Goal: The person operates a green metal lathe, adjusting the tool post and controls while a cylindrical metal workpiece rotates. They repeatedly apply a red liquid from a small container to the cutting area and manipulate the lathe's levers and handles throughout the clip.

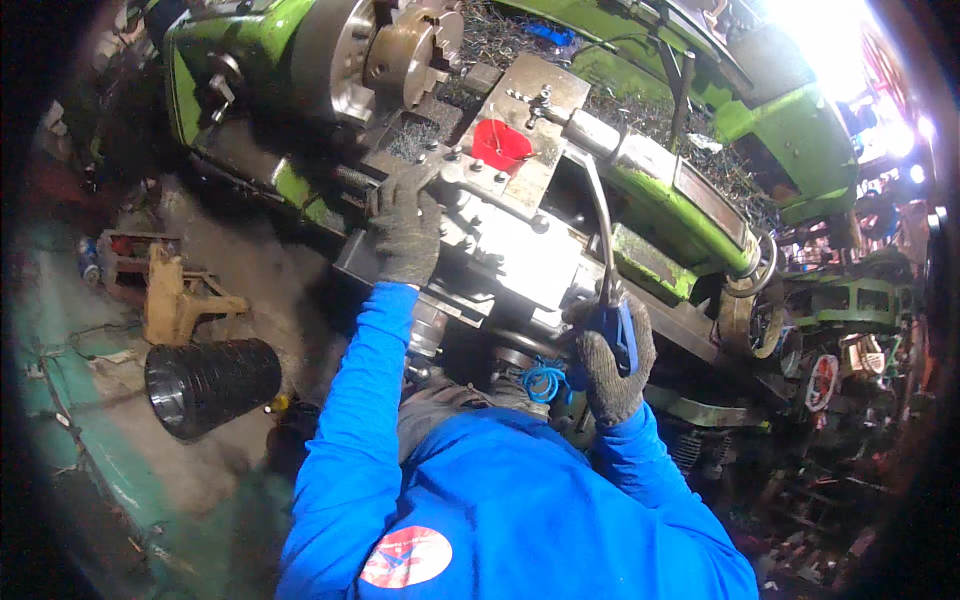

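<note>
My right hand, in a grey knit glove, is wrapped round the blue handle of an air blow gun. Its long bent metal nozzle points up and away over the lathe, and a coiled blue hose hangs beside it. On the lathe carriage, my gloved left hand lies with fingers stretched out near the tool post bolts, holding nothing I can see. A red shallow dish sits on the flat metal plate just beyond. The lathe chuck is farther off to the left.
The green tailstock ends in a handwheel on the right. Metal shavings fill the bed behind it. On the floor at left lie a black ribbed cylinder and a tan metal stand. More machinery stands at far right.
</note>
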Tool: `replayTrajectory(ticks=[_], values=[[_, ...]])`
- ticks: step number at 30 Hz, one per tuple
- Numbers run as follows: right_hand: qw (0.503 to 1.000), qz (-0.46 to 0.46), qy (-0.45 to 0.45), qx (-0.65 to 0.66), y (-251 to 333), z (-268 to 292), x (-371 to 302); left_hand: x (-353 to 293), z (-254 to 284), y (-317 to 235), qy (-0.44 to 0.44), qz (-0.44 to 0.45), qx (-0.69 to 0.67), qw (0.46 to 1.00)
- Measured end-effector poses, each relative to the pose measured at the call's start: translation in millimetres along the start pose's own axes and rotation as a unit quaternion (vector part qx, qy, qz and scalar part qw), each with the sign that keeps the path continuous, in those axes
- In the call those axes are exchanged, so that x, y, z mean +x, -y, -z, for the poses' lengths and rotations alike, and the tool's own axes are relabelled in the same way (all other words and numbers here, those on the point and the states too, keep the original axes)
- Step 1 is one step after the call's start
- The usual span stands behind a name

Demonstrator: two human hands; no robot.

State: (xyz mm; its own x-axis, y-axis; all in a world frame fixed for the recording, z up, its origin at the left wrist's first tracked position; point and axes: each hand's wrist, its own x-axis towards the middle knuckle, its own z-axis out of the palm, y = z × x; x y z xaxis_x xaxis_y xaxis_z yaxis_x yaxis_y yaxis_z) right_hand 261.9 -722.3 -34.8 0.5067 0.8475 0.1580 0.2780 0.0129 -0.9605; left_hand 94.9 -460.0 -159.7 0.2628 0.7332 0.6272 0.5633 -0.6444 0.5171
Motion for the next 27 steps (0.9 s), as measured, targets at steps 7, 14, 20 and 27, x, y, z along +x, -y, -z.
replayTrajectory(ticks=[7, 14, 20, 27], values=[[0.972, 0.173, -0.157, -0.009, 25.2, -104.3, 92.9, 2.6, 6.2, 5.2, -0.005, 0.014, 0.019, 1.0], [0.881, 0.267, -0.246, -0.303, 2.1, -132.8, 141.9, 1.8, 4.3, 9.8, -0.003, 0.019, -0.029, 0.999], [0.862, 0.173, -0.118, -0.462, -0.1, -136.3, 109.7, 3.3, 11.4, 6.5, 0.007, 0.032, -0.054, 0.998], [0.911, 0.156, -0.108, -0.366, -44.9, -81.3, 58.1, 5.7, 10.3, 5.1, -0.019, 0.004, -0.034, 0.999]])
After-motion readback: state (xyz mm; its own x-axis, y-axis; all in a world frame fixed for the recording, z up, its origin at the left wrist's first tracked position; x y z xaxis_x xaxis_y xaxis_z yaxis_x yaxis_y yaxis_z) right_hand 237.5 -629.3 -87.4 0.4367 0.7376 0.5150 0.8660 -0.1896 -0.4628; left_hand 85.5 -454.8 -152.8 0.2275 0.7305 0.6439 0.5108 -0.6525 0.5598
